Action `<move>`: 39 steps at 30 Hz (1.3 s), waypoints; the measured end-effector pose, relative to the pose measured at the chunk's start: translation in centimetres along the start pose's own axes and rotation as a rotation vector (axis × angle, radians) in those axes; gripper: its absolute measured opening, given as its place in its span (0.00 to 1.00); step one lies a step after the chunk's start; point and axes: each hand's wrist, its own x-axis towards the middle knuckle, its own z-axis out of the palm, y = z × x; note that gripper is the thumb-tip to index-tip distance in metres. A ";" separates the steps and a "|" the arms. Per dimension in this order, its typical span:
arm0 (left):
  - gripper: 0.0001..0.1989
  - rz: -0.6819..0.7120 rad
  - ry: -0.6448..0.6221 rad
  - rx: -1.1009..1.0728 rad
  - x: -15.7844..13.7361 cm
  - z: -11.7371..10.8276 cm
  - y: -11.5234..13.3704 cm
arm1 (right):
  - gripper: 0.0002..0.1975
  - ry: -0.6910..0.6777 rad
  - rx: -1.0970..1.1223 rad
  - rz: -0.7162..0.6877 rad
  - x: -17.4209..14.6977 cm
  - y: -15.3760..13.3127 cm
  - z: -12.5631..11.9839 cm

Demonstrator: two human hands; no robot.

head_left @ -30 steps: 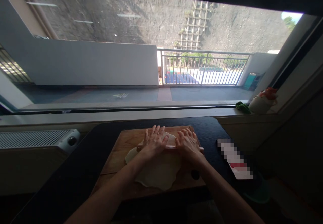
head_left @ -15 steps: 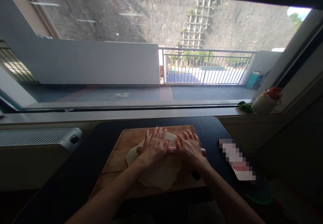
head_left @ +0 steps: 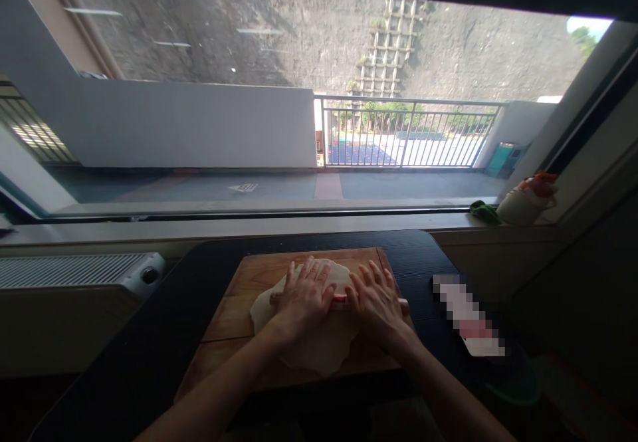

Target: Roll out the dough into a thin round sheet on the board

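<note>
A wide, thin sheet of pale dough [head_left: 314,349] with an uneven edge lies on the wooden board [head_left: 224,322]. Across the dough runs a wooden rolling pin [head_left: 403,306]; a reddish band shows on it between my hands. My left hand [head_left: 305,299] rests palm down over the pin's left part, fingers stretched forward. Over its right part lies my right hand [head_left: 376,299], also flat with its fingers spread. The palms hide most of the pin, and neither hand wraps around it.
The board sits on a black table [head_left: 149,316]. At right on the table is a blurred-out flat item [head_left: 471,322]. Behind are the windowsill [head_left: 249,229], a green cloth [head_left: 484,212] and a white pot [head_left: 521,206]. A radiator [head_left: 74,272] stands at left.
Both hands and the rolling pin have shifted slightly toward me. The pin has turned, so its coloured band looks different. The dough and board look nearly the same.
</note>
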 end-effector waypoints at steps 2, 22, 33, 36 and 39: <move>0.25 0.033 0.031 0.015 -1.2 -0.1 0.2 | 0.22 0.028 -0.001 -0.036 -1.3 -0.4 -0.1; 0.25 0.009 -0.062 -0.011 1.7 -0.3 0.0 | 0.26 -0.020 0.000 0.007 1.3 0.6 0.2; 0.24 0.117 0.037 -0.008 -2.3 -0.4 0.2 | 0.28 0.036 -0.015 -0.142 -2.8 0.2 1.1; 0.23 0.079 0.035 0.002 0.4 -0.1 -0.1 | 0.27 0.008 -0.009 -0.038 0.6 0.8 1.1; 0.22 -0.079 0.081 0.003 4.3 -0.3 -1.4 | 0.25 -0.040 0.003 0.093 4.9 1.9 0.4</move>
